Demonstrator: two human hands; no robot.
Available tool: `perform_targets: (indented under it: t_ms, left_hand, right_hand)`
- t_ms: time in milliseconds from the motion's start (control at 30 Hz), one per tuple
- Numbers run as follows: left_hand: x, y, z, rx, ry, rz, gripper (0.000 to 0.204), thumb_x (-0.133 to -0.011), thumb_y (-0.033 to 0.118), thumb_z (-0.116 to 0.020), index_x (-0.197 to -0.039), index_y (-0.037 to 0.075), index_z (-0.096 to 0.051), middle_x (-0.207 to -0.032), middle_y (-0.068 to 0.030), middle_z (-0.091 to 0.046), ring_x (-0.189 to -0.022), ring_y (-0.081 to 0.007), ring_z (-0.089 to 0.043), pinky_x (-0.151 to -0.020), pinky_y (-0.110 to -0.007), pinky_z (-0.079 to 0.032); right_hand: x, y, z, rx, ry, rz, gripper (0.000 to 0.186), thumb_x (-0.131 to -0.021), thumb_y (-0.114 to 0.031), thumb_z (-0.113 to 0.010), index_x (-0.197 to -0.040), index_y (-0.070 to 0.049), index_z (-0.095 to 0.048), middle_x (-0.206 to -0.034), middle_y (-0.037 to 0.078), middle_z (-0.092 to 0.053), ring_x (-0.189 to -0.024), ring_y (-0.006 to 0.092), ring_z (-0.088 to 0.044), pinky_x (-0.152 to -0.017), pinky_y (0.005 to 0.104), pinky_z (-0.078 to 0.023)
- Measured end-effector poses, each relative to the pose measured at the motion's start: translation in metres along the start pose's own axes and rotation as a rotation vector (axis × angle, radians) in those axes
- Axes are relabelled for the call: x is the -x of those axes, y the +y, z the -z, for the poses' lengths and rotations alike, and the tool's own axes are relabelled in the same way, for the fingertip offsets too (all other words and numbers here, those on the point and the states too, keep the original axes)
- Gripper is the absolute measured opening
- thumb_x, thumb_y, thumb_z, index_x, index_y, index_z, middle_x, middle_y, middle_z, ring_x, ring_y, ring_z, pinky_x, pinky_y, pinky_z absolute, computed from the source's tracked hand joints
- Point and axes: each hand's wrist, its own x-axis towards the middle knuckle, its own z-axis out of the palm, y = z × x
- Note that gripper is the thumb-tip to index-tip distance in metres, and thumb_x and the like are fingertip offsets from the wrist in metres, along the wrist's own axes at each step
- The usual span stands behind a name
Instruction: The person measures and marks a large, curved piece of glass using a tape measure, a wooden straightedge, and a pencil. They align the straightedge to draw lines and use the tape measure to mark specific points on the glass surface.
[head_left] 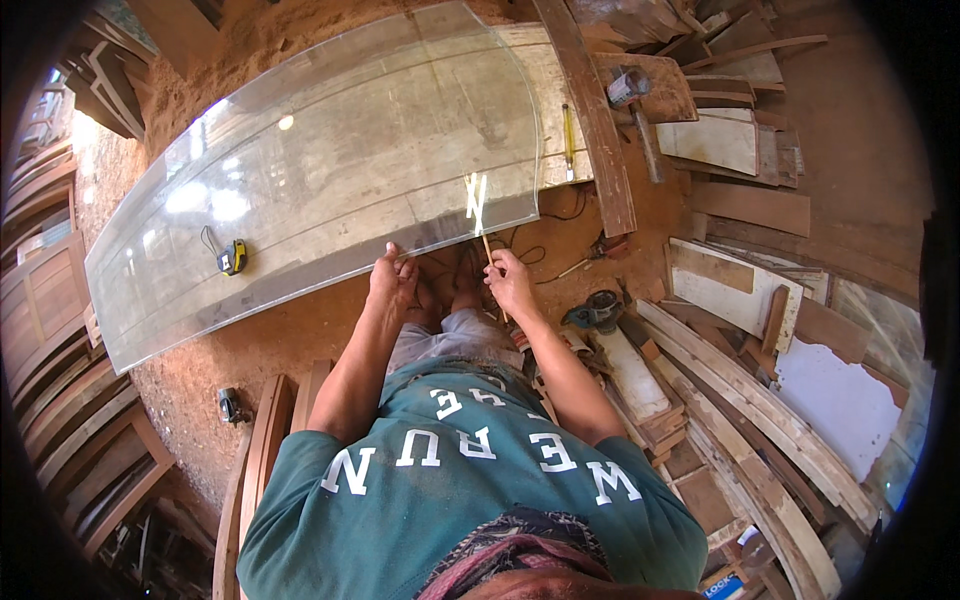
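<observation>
A large clear glass sheet [350, 130] with a curved far edge lies in front of me on a pale board [530, 50]. At its near edge is my left hand [393, 275], its thumb up against the glass and the other fingers curled. My right hand [512, 283] pinches a thin tan stick [488, 250] upright beside the same edge; whether it is a pencil or a brush I cannot tell. Just past its tip, bright pale strips [476, 200] cross on the glass. A yellow and black tape measure [232, 257] rests on the sheet's left part.
Right of the glass lie a slim yellow tool [568, 143], a long brown plank [590, 110] and a can [628, 88]. A power tool [597, 309] sits on the dusty floor by my right arm. Stacked boards [740, 400] line the right; wooden frames [50, 290] fill the left.
</observation>
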Motion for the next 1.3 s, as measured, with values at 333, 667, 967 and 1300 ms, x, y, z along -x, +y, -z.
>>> perform_targets:
  t_ms: [333, 667, 967, 1300]
  left_hand:
    - [0.008, 0.001, -0.006, -0.007, 0.022, 0.002, 0.022, -0.104, 0.035, -0.060, -0.097, 0.014, -0.062, -0.081, -0.0029, -0.057, -0.087, -0.0253, -0.059, -0.098, -0.042, -0.046]
    - [0.021, 0.005, -0.016, -0.036, 0.038, 0.001, 0.023, -0.104, 0.034, -0.059, -0.098, 0.012, -0.062, -0.083, -0.0027, -0.056, -0.091, -0.0257, -0.058, -0.101, -0.041, -0.045]
    - [0.017, 0.003, -0.012, -0.044, 0.043, -0.005, 0.041, -0.104, 0.035, -0.059, -0.131, 0.005, -0.055, -0.127, -0.0142, -0.057, -0.127, -0.0360, -0.052, -0.116, -0.047, -0.036]
    - [0.000, -0.002, 0.001, -0.023, 0.021, -0.009, 0.039, -0.102, 0.035, -0.063, -0.129, 0.008, -0.056, -0.118, -0.0116, -0.059, -0.116, -0.0321, -0.057, -0.109, -0.047, -0.042]
  right_hand:
    - [-0.004, -0.006, -0.008, -0.053, -0.006, -0.003, 0.027, -0.099, -0.003, -0.054, -0.126, 0.001, -0.056, -0.094, 0.015, -0.071, -0.073, 0.0171, -0.071, -0.058, 0.0307, -0.055]
    - [-0.006, -0.005, -0.006, -0.054, -0.001, -0.002, 0.027, -0.098, -0.004, -0.057, -0.125, 0.000, -0.057, -0.093, 0.014, -0.071, -0.072, 0.0166, -0.070, -0.057, 0.0298, -0.055]
    - [-0.011, 0.004, -0.006, 0.013, 0.007, 0.046, 0.029, -0.098, -0.008, -0.061, -0.126, 0.001, -0.057, -0.094, 0.014, -0.072, -0.073, 0.0156, -0.070, -0.060, 0.0296, -0.055]
    - [-0.044, -0.015, 0.031, -0.678, 0.181, -0.291, 0.049, -0.100, -0.041, -0.064, -0.133, -0.007, -0.054, -0.123, 0.012, -0.065, -0.105, 0.0232, -0.066, -0.086, 0.0362, -0.054]
